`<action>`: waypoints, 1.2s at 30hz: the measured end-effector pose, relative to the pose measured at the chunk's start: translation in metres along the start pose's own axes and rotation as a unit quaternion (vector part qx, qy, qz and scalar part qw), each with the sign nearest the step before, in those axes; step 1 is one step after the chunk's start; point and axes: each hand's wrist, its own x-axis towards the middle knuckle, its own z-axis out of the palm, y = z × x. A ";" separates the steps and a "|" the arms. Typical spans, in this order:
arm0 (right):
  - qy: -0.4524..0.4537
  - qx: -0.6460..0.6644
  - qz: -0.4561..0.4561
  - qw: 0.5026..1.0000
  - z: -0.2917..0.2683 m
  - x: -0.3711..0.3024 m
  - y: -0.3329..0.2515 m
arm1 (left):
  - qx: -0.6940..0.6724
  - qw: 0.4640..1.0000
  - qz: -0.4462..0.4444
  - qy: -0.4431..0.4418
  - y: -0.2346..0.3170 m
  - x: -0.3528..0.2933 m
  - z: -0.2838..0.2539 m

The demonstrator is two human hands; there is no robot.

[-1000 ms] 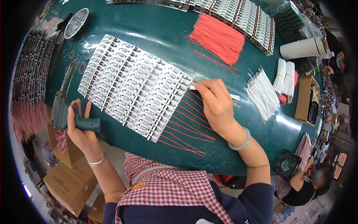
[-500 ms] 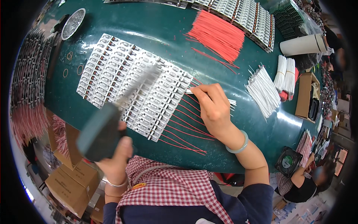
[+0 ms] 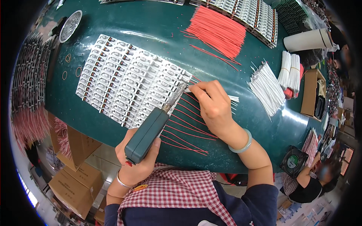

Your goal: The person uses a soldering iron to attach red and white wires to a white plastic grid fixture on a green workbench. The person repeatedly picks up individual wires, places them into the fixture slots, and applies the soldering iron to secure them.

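Note:
My left hand is wrapped round a dark green, pistol-shaped soldering gun. Its grey tip reaches the right edge of a block of small metal switch-like parts, set in rows on the table. At that same edge my right hand pinches thin white wires, whose far ends stick out past the knuckles. Below the pinch, several red wires trail rightward from the block's edge. The exact contact between tip, wire and part is too small to make out.
On the green table lie a pile of red wires, loose white wires and bundled white wires. A metal bowl stands far left, a white tumbler far right. A co-worker sits beyond a small fan.
My left hand has swung the soldering gun rightward, bringing its tip from above the block to the right edge beside my right fingers. My right hand stays nearly in place, still pinching.

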 end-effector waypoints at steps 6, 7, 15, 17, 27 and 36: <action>0.001 -0.008 0.000 1.000 0.000 0.000 0.000 | 0.000 1.000 0.000 0.008 -0.001 0.000 0.004; 0.001 -0.009 0.000 1.000 0.000 0.000 0.000 | 0.005 1.000 0.010 0.011 -0.001 0.001 0.004; 0.005 -0.015 -0.003 1.000 0.002 -0.001 0.001 | 0.011 1.000 -0.008 0.018 0.002 0.000 0.002; 0.005 -0.015 -0.001 1.000 0.002 0.000 0.000 | 0.011 0.999 0.009 0.042 -0.005 -0.006 0.000; 0.006 -0.009 0.007 1.000 0.004 -0.001 -0.001 | -0.140 0.980 -0.128 0.062 -0.012 -0.025 0.000; 0.010 -0.012 0.003 1.000 0.003 -0.001 -0.001 | -0.069 0.996 -0.047 0.039 -0.006 -0.008 0.007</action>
